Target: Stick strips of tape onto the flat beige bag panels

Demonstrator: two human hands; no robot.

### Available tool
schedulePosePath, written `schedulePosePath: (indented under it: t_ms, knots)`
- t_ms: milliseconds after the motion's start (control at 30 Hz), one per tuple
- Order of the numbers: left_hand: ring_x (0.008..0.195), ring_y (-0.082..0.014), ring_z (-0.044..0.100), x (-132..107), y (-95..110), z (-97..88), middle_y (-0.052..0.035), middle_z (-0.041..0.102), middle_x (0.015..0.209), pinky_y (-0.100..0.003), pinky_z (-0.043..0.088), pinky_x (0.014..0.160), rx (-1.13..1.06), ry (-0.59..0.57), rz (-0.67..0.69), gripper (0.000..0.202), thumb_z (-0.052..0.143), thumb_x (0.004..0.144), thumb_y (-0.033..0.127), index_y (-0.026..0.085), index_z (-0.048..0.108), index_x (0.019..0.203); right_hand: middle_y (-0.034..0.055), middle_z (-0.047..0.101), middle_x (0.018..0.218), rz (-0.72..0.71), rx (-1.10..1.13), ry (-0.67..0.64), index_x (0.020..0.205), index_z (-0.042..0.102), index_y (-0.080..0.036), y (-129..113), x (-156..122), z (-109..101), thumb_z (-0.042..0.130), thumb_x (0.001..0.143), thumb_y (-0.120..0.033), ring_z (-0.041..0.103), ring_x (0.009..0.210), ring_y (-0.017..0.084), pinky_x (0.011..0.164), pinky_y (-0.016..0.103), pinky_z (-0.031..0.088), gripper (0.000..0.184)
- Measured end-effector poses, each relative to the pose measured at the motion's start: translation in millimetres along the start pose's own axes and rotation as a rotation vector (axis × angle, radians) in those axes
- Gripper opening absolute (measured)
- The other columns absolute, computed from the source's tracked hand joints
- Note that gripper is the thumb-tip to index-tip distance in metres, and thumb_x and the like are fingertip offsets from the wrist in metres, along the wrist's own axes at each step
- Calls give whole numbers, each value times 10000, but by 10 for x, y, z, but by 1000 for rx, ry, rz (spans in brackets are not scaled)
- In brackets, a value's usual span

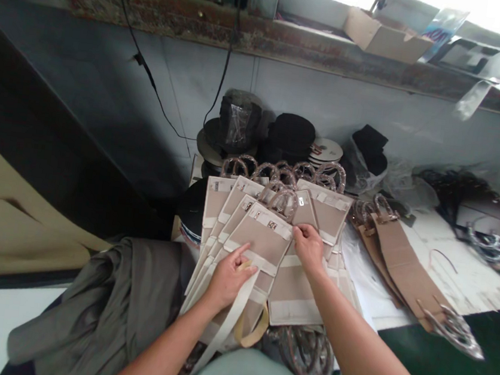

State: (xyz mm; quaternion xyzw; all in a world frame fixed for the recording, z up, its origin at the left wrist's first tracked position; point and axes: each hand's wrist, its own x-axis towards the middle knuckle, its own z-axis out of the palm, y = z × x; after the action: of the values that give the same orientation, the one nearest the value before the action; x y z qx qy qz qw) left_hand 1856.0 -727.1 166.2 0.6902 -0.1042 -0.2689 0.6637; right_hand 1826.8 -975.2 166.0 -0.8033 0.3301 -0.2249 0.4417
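Several flat beige bag panels with white bands and clear ringed handles lie fanned in a stack in front of me. My left hand rests on the top panel's lower left, index finger stretched out, the other fingers closed round a white and tan strap that hangs down. My right hand pinches the top panel's right edge near its metal clasp. More panels lie underneath and behind.
A second pile of tan panels with handles lies to the right on white paper. Black spools and rolls stand against the wall behind. A grey-green cloth lies at the left. A cardboard box sits on the ledge.
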Motion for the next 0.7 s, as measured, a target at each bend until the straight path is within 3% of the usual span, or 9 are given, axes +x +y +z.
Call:
schedulePosePath:
  t_ms: [100,200,300,367,533,700]
  knots:
    - [863,-190,681,-44,94,25,-51,741,956,-307,531,826,84,-26,37,516,743,795,353,153,709,1270,54,714,803,-51,39,-19,1044,723,-165,-213,-174,-106,580,896,-598,599,715,211,681,319,461,480]
    - [964,-233,699,-60,132,43,-75,781,1021,-336,524,910,133,-71,104,284,721,820,315,176,778,1061,40,709,860,-204,55,-243,1079,734,-189,-457,-444,-217,594,948,-511,606,719,182,695,296,470,375]
    - [821,-196,683,-59,119,57,-26,762,861,-278,509,768,203,-86,143,158,716,841,320,180,765,896,45,701,1005,-459,-69,-524,1113,742,-234,-667,-637,-290,661,931,-326,640,834,171,771,277,477,219]
    - [708,-164,631,-58,106,60,8,703,736,-249,452,657,281,-75,154,167,718,853,337,177,734,806,41,702,1016,-611,-237,-637,1064,753,-254,-770,-679,-311,676,897,-212,649,907,179,808,274,464,189]
    - [668,-137,577,-73,110,40,27,623,695,-246,373,632,558,-68,308,183,687,897,256,185,668,729,37,713,872,-758,-643,-725,868,755,-239,-922,-656,-303,674,882,-208,652,855,197,762,304,413,87]
    - [711,-152,584,-107,139,34,0,615,739,-273,353,653,798,-72,541,207,633,948,198,193,650,742,49,701,794,-784,-760,-679,743,710,-210,-864,-613,-229,660,808,-193,628,784,195,741,315,380,84]
